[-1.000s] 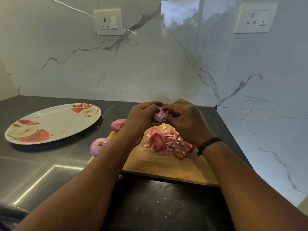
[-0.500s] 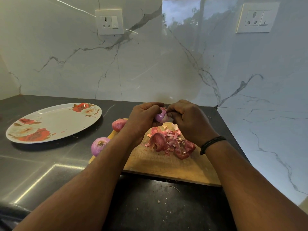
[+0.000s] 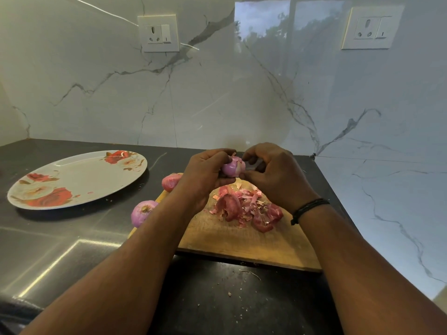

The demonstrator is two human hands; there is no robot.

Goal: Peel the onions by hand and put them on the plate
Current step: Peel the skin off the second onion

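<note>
Head view: left hand cups a small, pale purple, half-peeled onion above the wooden cutting board, fingers curled round it; right hand pinches its skin. Floral oval plate sits well left, holding nothing.

Onion more exposed than a second ago, pale purple flesh showing wider between the hands. Right hand drawn slightly rightward off it, thumb now pinching at its lower right side. Left hand turned a little, fingers curled over the top left. A small flake of skin sticking up at the top.
</note>
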